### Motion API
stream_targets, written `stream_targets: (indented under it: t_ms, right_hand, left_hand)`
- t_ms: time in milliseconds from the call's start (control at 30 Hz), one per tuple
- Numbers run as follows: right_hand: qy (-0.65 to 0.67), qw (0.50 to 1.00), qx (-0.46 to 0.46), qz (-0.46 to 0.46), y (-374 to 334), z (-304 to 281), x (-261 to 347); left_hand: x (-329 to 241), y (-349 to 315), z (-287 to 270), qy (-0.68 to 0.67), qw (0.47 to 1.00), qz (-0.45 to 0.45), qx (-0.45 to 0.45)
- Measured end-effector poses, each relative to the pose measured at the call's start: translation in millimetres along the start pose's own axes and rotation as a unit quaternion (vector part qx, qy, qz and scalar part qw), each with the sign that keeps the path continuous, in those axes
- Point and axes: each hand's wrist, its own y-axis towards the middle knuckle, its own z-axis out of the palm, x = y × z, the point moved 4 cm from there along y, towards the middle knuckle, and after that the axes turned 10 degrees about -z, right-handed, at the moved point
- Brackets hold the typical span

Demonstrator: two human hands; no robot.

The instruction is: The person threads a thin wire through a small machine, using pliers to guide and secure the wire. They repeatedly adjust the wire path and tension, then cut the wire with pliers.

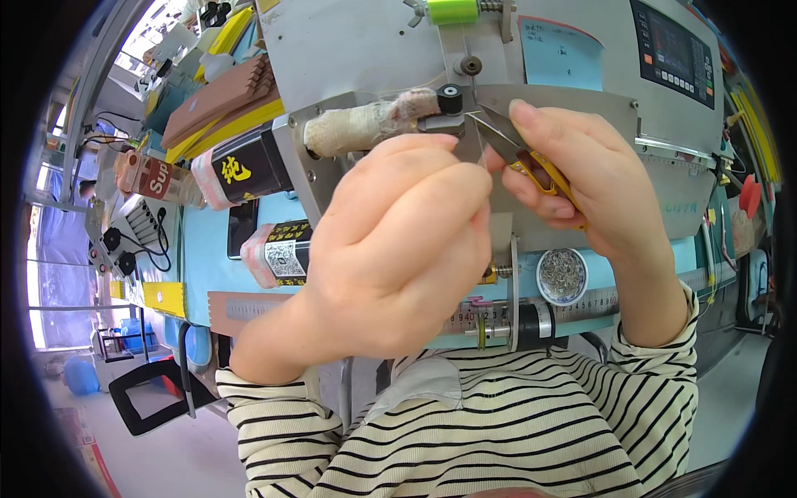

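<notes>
My right hand (599,170) is closed around yellow-handled thread snips (544,172). Their pointed metal blades reach left, close to a small black roller (450,99) on the machine. My left hand (397,241) is curled shut just below that roller, its fingertips near the blades. A faint thread-like line shows beside these fingertips, but what they pinch is too fine to make out. Left of the roller, a machine arm (357,124) is wrapped in whitish, stained material.
A control panel (674,54) sits at upper right, beside a blue paper (562,54). Below my hands are a small bowl (540,287) of metal bits and a long ruler (594,308). Black boxes (253,168) and brown ridged strips (212,104) lie at left.
</notes>
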Motion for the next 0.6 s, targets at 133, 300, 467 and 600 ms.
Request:
stream_targets:
  t_ms: [133, 300, 467, 600]
  right_hand:
    - [0.002, 1.0, -0.002, 0.005, 0.6, 1.0, -1.5]
    - [-0.053, 0.999, 0.002, -0.008, -1.4, -1.3, -1.7]
    - [-0.081, 0.995, 0.042, -0.043, -9.7, -13.2, 0.0]
    - [-0.126, 0.987, 0.02, -0.097, -4.9, -22.0, -0.7]
  left_hand:
    - [-0.7, 0.7, -2.6, 0.016, 1.0, -0.007, 0.003]
    - [-4.1, 0.3, -3.5, 0.017, 1.0, 0.004, 0.021]
    - [12.5, 8.8, -26.2, 0.197, 0.974, -0.091, 0.06]
    - [40.4, 32.7, -34.6, 0.162, 0.959, -0.105, 0.208]
